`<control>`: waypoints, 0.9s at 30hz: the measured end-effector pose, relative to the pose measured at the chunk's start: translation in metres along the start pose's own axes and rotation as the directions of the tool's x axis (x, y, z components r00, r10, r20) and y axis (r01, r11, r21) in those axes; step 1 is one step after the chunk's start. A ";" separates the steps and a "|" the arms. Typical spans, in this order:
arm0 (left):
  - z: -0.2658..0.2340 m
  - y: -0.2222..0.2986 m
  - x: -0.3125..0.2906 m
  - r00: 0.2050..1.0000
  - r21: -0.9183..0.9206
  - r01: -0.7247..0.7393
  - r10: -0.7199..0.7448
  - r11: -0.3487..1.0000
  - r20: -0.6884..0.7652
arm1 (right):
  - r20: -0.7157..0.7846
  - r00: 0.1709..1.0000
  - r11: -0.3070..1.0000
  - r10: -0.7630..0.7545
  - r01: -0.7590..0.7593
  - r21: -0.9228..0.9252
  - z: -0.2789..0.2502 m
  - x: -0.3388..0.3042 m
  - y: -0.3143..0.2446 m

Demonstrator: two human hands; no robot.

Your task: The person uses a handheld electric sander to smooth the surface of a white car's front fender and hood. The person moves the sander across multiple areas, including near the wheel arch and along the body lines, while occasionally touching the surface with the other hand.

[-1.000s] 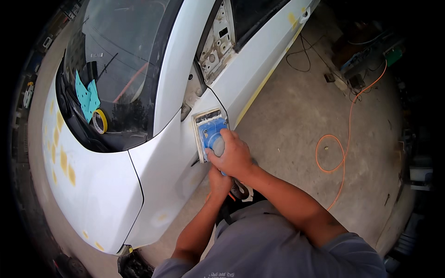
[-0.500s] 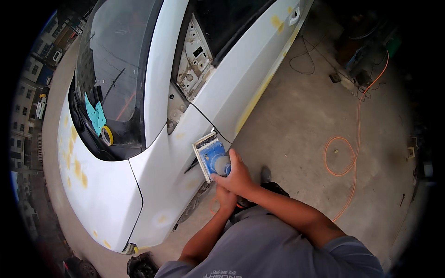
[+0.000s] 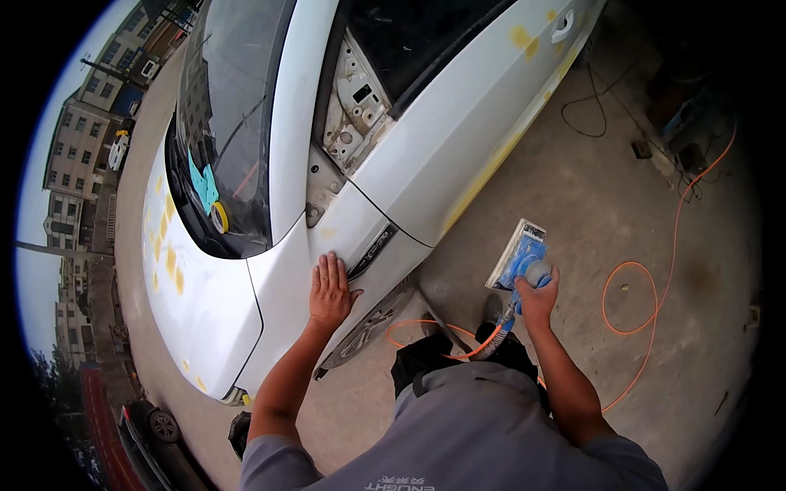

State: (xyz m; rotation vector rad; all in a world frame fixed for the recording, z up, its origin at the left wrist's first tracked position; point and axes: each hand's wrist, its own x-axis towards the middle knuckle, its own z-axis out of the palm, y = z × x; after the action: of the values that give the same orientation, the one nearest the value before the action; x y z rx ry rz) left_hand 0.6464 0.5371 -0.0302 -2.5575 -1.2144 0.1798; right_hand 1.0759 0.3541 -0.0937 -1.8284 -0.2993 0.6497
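Observation:
My left hand lies flat on the white front fender of a car, fingers stretched out, just beside a dark trim piece. My right hand grips a blue air sander by its rounded body, held off the car to the right. The sander's pale rectangular pad faces the car. From its lower end run an orange air hose and a grey ribbed hose, both passing close to my body. The fingers behind the sander are partly hidden.
Yellowish filler patches mark the hood and door. Yellow tape and a turquoise sheet lie at the windshield base. Orange hose loops across the concrete floor at right. A dark car stands lower left.
The sander has come off the fender and moved right in my right hand. My left hand has left the sander area and now rests flat on the fender. The view has shifted.

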 end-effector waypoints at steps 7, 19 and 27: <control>-0.051 0.025 0.156 0.970 -0.016 -0.078 0.072 0.997 -0.234 | -0.086 0.996 0.988 -0.023 0.036 0.152 -0.028 -0.021 0.000; -0.001 -0.008 0.040 0.970 -0.047 -0.043 0.031 0.998 -0.241 | -0.083 0.981 0.981 -0.177 0.182 0.065 0.016 -0.150 0.023; 0.014 -0.026 -0.015 0.977 0.027 -0.172 0.174 0.985 -0.124 | -0.148 0.966 0.975 -0.212 0.199 -0.094 0.001 -0.211 0.000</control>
State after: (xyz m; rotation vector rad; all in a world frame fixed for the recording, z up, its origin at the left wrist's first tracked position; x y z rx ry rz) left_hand 0.6139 0.5438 -0.0349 -2.6160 -0.9409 0.0641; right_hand 0.9032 0.2490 -0.0338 -1.8808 -0.4081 0.3517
